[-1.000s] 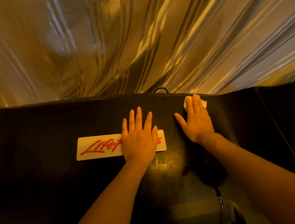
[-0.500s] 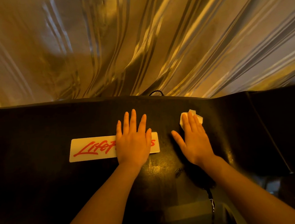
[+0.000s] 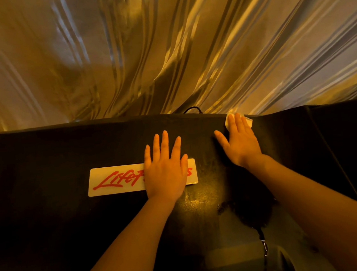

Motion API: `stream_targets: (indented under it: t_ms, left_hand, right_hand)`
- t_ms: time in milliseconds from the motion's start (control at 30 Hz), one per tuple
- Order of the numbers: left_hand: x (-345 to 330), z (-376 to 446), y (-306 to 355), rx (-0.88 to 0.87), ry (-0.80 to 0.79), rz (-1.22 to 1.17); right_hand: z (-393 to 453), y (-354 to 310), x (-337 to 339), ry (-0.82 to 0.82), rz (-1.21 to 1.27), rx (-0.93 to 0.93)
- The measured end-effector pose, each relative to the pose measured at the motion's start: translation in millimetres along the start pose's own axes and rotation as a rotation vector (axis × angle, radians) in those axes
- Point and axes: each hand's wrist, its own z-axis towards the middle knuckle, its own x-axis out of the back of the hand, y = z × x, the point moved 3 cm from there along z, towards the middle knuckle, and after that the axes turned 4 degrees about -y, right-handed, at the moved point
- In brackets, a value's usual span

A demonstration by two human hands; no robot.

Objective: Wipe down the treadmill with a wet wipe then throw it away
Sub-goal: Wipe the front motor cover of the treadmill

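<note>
- Folded, glossy curtain (image 3: pixel 166 50) fills the far half.
- Black, faintly speckled treadmill (image 3: pixel 52 220) hood spans the near half.
- White rounded-rectangle label (image 3: pixel 115 180) carries red script.
- Left hand (image 3: pixel 165 174) lies flat over the label's right part, fingers spread.
- Right hand (image 3: pixel 241 144), fingers straight, presses the crumpled white wet wipe (image 3: pixel 248 121) at the hood's far edge.
- Thin black cord (image 3: pixel 192 109) loops behind.

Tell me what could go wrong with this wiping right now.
The wipe sits at the treadmill's far edge under the right hand's flat fingers, ungripped, so it might slip off behind. The left hand covers part of the logo, so that patch may go unwiped.
</note>
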Motion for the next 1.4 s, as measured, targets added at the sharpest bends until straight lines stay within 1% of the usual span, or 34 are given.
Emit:
stream_targets:
  t_ms: [200,433,667,867,1000,1200,1400]
  left_hand:
    - [0,0,0,0.003,-0.006,-0.005]
    - [1,1,1,-0.003,-0.002,-0.014]
    - [-1,0,0,-0.002,-0.002,-0.008]
    - [-1,0,-1,-0.002,0.005,-0.007]
    - [-2,0,-1,0.000,-0.005,-0.010]
    - [1,-1,1,-0.003,-0.009,-0.004]
    - [0,0,0,0.003,-0.001,-0.010]
  right_hand:
    - [-23,6,-11,0.075,0.015,0.003]
    - [-58,12,-29,0.102,0.051,0.007]
    - [-52,16,-27,0.120,0.042,0.013]
    - [-22,20,-12,0.085,0.012,-0.027]
    - [-17,23,-9,0.083,-0.007,-0.031]
    - [-42,27,-21,0.142,0.054,-0.027]
    - [-69,36,-37,0.149,0.011,-0.025]
